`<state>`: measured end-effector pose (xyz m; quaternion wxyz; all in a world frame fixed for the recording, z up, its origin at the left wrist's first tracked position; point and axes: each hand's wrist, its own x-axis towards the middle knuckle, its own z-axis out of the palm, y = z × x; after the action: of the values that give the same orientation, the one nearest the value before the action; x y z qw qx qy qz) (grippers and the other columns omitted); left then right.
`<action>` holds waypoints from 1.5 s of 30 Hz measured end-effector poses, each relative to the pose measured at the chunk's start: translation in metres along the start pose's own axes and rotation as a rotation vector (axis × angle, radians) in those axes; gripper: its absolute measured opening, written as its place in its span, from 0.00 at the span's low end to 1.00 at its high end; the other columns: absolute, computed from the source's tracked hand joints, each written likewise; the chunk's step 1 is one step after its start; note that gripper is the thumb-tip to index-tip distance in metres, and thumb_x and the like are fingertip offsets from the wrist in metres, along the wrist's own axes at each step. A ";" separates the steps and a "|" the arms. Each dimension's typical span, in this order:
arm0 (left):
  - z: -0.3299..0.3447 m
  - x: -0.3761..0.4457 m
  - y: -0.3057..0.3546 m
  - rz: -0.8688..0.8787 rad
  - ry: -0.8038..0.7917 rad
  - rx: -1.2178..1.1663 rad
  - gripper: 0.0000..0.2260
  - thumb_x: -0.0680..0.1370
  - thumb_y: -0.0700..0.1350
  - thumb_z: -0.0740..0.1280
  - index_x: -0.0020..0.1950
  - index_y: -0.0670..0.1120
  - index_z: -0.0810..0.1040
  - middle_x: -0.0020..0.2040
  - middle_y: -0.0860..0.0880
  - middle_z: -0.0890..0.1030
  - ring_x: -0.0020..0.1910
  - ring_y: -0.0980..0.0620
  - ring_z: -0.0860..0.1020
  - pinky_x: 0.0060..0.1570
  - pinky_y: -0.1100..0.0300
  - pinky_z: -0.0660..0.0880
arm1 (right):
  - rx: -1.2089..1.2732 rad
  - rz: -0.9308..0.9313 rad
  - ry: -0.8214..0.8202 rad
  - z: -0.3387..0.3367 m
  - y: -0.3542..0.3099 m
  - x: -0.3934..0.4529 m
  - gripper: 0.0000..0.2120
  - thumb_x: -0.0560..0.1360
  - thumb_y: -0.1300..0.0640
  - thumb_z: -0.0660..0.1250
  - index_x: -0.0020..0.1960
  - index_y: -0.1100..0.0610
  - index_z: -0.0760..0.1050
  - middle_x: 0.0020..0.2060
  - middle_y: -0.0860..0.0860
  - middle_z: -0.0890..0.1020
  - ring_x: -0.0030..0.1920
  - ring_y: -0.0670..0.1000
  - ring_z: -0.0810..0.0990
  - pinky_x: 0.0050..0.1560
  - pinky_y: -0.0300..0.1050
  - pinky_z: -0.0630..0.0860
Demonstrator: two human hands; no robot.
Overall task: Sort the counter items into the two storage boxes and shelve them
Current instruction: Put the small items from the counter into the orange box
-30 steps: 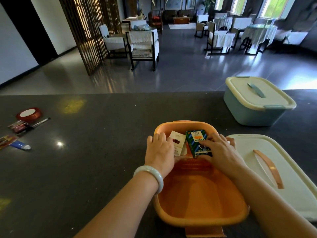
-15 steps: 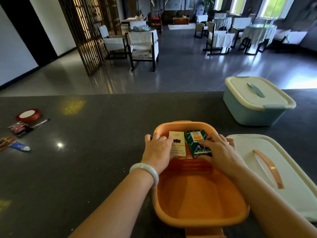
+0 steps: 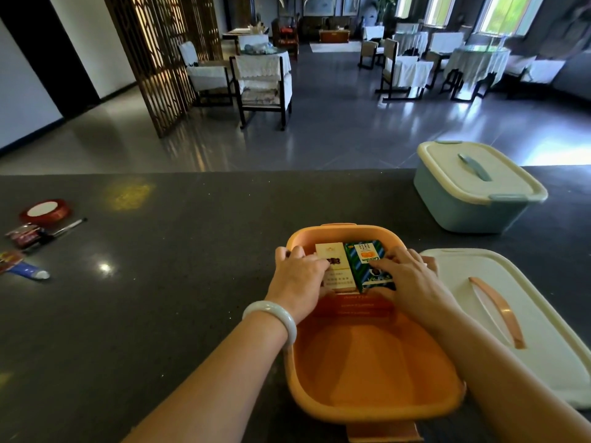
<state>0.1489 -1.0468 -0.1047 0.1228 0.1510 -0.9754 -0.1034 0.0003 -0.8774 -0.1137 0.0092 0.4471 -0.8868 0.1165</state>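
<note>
**Both Hands Inside Orange Box, Two Packets Between Them**

At the far end of the orange storage box, both hands are down inside the rim. Left hand lies with fingers curled over the left edge of a cream packet; thumb not visible, so a full grasp cannot be confirmed, but the fingers bend round the packet's side. Right hand has its fingers bent against the right edge and lower corner of a green-and-blue carton. The two packets stand side by side, touching, directly between the two hands and against the box's far wall. A pale bangle sits on the left wrist.

Just beside the right hand, outside the box, a cream lid with an orange handle lies flat on the desk. Beyond the right hand, well apart, stands a blue storage box with its lid on.

Well to the left of the left hand, near the desk's edge, lie a red ribbon roll, a pen, a small red packet and a blue tube. None is touched by either hand.
</note>
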 end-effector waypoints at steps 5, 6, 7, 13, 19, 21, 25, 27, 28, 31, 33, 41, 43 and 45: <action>0.001 -0.001 -0.001 0.005 0.002 -0.014 0.11 0.77 0.52 0.67 0.59 0.53 0.78 0.55 0.55 0.79 0.57 0.51 0.70 0.62 0.48 0.60 | 0.009 0.005 -0.012 -0.003 -0.003 -0.001 0.27 0.73 0.37 0.64 0.70 0.42 0.67 0.66 0.45 0.68 0.67 0.49 0.63 0.69 0.58 0.61; 0.001 -0.001 -0.001 0.008 0.004 -0.015 0.11 0.77 0.52 0.67 0.59 0.53 0.78 0.55 0.55 0.79 0.57 0.51 0.70 0.62 0.48 0.60 | 0.017 0.007 -0.017 -0.004 -0.004 -0.002 0.27 0.73 0.38 0.65 0.71 0.42 0.66 0.66 0.45 0.67 0.67 0.49 0.63 0.69 0.59 0.62; 0.001 -0.002 -0.001 0.009 0.008 -0.015 0.11 0.77 0.52 0.67 0.59 0.54 0.78 0.55 0.55 0.79 0.56 0.51 0.70 0.62 0.48 0.60 | 0.025 0.009 -0.019 -0.004 -0.004 -0.002 0.28 0.73 0.38 0.65 0.71 0.42 0.66 0.67 0.45 0.67 0.67 0.49 0.63 0.68 0.59 0.63; 0.002 -0.003 -0.001 -0.010 0.018 -0.017 0.13 0.77 0.52 0.68 0.62 0.55 0.78 0.54 0.55 0.79 0.57 0.52 0.69 0.62 0.48 0.59 | 0.006 0.010 -0.025 -0.007 -0.006 -0.004 0.27 0.73 0.38 0.64 0.71 0.42 0.66 0.68 0.45 0.65 0.68 0.49 0.62 0.70 0.57 0.60; 0.002 -0.004 -0.001 -0.059 -0.008 -0.005 0.16 0.77 0.54 0.67 0.64 0.56 0.76 0.53 0.55 0.80 0.59 0.50 0.68 0.63 0.46 0.58 | 0.017 0.007 -0.024 -0.007 -0.005 -0.005 0.28 0.73 0.36 0.64 0.71 0.42 0.66 0.69 0.45 0.65 0.67 0.49 0.63 0.68 0.58 0.63; 0.003 -0.005 -0.001 -0.070 -0.016 -0.022 0.16 0.77 0.54 0.67 0.65 0.57 0.76 0.54 0.55 0.79 0.60 0.49 0.67 0.62 0.47 0.59 | 0.015 0.010 -0.028 -0.006 -0.005 -0.004 0.28 0.73 0.36 0.64 0.71 0.41 0.65 0.68 0.45 0.65 0.67 0.49 0.63 0.68 0.58 0.64; 0.003 -0.005 -0.002 -0.090 -0.022 -0.051 0.16 0.77 0.53 0.67 0.65 0.58 0.75 0.56 0.53 0.76 0.60 0.48 0.67 0.63 0.47 0.59 | 0.028 0.018 -0.036 -0.005 -0.004 -0.003 0.28 0.72 0.36 0.64 0.71 0.41 0.65 0.67 0.45 0.66 0.67 0.49 0.63 0.67 0.59 0.66; 0.003 -0.006 -0.001 -0.098 -0.011 -0.076 0.15 0.77 0.52 0.67 0.64 0.58 0.76 0.56 0.52 0.75 0.59 0.48 0.66 0.64 0.47 0.59 | 0.025 0.022 -0.037 -0.005 -0.004 -0.002 0.29 0.72 0.36 0.64 0.71 0.41 0.65 0.68 0.45 0.65 0.67 0.49 0.63 0.67 0.59 0.65; 0.003 -0.006 -0.001 -0.101 -0.005 -0.084 0.15 0.77 0.52 0.67 0.64 0.58 0.76 0.56 0.52 0.74 0.59 0.48 0.66 0.64 0.47 0.59 | 0.019 0.025 -0.038 -0.004 -0.004 -0.002 0.29 0.72 0.36 0.64 0.71 0.42 0.65 0.68 0.45 0.65 0.67 0.49 0.63 0.68 0.58 0.65; 0.002 -0.007 -0.001 -0.110 -0.007 -0.095 0.15 0.77 0.52 0.68 0.64 0.58 0.76 0.55 0.52 0.74 0.58 0.48 0.65 0.64 0.47 0.59 | -0.002 0.027 -0.037 -0.004 -0.004 0.000 0.30 0.72 0.36 0.64 0.71 0.42 0.64 0.68 0.45 0.65 0.68 0.49 0.63 0.68 0.58 0.64; 0.002 -0.007 -0.001 -0.097 -0.010 -0.098 0.15 0.77 0.51 0.68 0.64 0.57 0.76 0.55 0.52 0.75 0.59 0.49 0.65 0.64 0.47 0.58 | -0.004 0.023 -0.036 -0.005 -0.005 0.000 0.30 0.72 0.36 0.64 0.71 0.42 0.64 0.68 0.46 0.65 0.67 0.49 0.63 0.68 0.58 0.64; 0.002 -0.008 0.000 -0.083 0.032 -0.127 0.14 0.77 0.49 0.68 0.63 0.55 0.77 0.51 0.54 0.72 0.56 0.51 0.62 0.63 0.47 0.59 | -0.016 0.017 -0.038 -0.004 -0.004 -0.001 0.31 0.72 0.34 0.63 0.72 0.42 0.64 0.68 0.46 0.65 0.67 0.49 0.63 0.68 0.57 0.64; 0.002 -0.008 0.000 -0.086 0.021 -0.114 0.14 0.78 0.49 0.67 0.63 0.56 0.77 0.53 0.53 0.75 0.58 0.49 0.64 0.64 0.47 0.58 | -0.021 0.019 -0.033 -0.004 -0.005 -0.001 0.31 0.72 0.34 0.63 0.72 0.42 0.64 0.68 0.46 0.65 0.67 0.49 0.63 0.68 0.57 0.63; 0.003 -0.007 0.000 -0.096 0.000 -0.096 0.14 0.78 0.50 0.67 0.63 0.57 0.76 0.56 0.52 0.76 0.60 0.48 0.66 0.65 0.47 0.59 | -0.021 0.022 -0.035 -0.004 -0.005 0.000 0.31 0.72 0.34 0.63 0.72 0.43 0.63 0.68 0.46 0.65 0.67 0.49 0.63 0.68 0.57 0.64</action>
<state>0.1545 -1.0443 -0.1085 0.1249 0.1916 -0.9609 -0.1557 0.0039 -0.8788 -0.1091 -0.0029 0.4391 -0.8929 0.0996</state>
